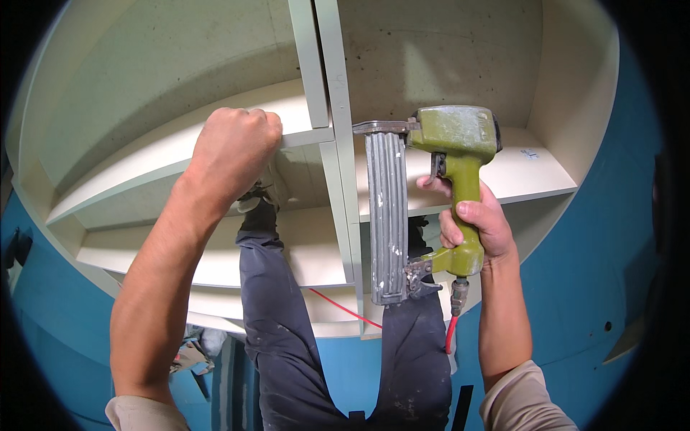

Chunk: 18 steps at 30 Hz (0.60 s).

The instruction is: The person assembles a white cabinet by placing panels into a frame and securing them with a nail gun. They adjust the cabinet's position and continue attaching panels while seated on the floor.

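Observation:
My right hand [481, 223] grips the handle of a green pneumatic nail gun [463, 133]. The thumb wraps the grip and the index finger lies near the trigger. A long grey ribbed magazine [387, 215] forms the gun's left side. At its upper left, the nose lies over or beside the upright divider [339, 136] of a pale cabinet; contact is hard to tell. From the handle's base a red air hose [451, 335] leads down. My left hand [237, 147] is closed in a fist above a cabinet shelf edge [305, 137]; whatever its fingers hold is hidden.
Pale shelves and compartments surround my legs [280, 316]. One shoe [251, 197] stands inside the cabinet at the left. Another stretch of red hose [338, 305] crosses between the legs. Blue floor [568, 309] lies around the cabinet, with scraps [190, 359] at lower left.

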Each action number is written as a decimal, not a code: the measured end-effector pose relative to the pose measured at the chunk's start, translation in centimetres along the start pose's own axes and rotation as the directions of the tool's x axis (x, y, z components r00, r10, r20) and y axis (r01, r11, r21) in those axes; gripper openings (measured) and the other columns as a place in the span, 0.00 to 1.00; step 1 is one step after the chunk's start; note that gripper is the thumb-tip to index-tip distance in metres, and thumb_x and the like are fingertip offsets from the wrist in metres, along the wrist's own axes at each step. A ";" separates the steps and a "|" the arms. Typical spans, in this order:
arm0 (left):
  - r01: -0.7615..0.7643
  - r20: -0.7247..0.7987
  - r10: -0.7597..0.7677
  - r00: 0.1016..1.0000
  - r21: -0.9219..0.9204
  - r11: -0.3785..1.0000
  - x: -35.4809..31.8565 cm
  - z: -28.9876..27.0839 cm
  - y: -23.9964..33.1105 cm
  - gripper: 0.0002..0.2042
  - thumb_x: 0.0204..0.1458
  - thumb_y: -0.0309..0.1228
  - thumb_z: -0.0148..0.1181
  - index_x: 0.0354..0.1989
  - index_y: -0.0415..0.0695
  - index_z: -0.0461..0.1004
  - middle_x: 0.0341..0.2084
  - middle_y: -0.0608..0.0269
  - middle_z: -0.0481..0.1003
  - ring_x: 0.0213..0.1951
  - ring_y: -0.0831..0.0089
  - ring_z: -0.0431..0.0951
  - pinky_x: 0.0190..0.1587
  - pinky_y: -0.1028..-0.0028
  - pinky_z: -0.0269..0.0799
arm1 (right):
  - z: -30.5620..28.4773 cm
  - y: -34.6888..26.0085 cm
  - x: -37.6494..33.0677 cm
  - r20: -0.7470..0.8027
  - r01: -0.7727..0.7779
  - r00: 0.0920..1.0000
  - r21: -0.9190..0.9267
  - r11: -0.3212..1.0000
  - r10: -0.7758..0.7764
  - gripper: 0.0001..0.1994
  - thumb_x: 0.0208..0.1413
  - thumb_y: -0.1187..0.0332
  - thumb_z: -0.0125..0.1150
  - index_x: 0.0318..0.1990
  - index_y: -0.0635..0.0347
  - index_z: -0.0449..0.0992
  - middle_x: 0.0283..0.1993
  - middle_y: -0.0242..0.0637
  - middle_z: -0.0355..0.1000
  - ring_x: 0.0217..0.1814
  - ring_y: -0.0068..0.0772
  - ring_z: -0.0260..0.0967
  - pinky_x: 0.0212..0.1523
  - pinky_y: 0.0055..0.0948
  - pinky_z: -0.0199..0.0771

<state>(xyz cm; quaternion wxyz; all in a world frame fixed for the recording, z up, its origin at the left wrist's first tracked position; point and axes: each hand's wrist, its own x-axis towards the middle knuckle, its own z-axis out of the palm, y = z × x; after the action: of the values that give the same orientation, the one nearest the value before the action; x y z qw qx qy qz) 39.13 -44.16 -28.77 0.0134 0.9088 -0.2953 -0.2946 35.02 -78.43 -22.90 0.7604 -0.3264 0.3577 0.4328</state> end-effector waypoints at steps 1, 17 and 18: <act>-0.018 -0.019 0.019 1.000 0.011 1.000 0.1 -0.1 0.0 0.03 0.39 0.21 0.59 0.19 0.41 0.72 0.20 0.54 0.76 0.26 0.60 0.81 0.30 0.65 0.77 | 0.0 -0.1 0.0 -0.007 -0.003 1.000 -0.017 1.000 0.003 0.32 0.53 0.72 0.58 0.64 0.76 0.53 0.60 0.60 0.64 0.24 0.26 0.71 0.25 0.27 0.75; -0.055 -0.016 0.056 0.998 0.064 0.996 0.2 -0.3 0.0 0.02 0.36 0.21 0.61 0.20 0.41 0.74 0.18 0.55 0.77 0.24 0.63 0.81 0.26 0.69 0.77 | 0.0 0.1 0.2 -0.002 -0.014 1.000 0.051 0.999 0.014 0.32 0.53 0.73 0.56 0.64 0.75 0.53 0.61 0.60 0.64 0.24 0.27 0.71 0.25 0.28 0.76; -0.058 -0.016 0.059 0.998 0.067 0.996 0.3 -0.4 0.0 0.02 0.36 0.21 0.61 0.20 0.41 0.74 0.18 0.55 0.77 0.24 0.63 0.81 0.27 0.69 0.77 | 0.0 0.0 0.2 0.000 -0.012 1.000 0.044 0.999 0.012 0.32 0.53 0.73 0.56 0.64 0.75 0.53 0.61 0.61 0.63 0.24 0.27 0.71 0.25 0.28 0.76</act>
<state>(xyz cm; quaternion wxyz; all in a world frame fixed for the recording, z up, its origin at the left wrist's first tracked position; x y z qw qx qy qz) 39.50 -44.37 -28.61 -0.0056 0.9022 -0.3314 -0.2759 35.04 -78.38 -23.07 0.7647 -0.3076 0.3691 0.4295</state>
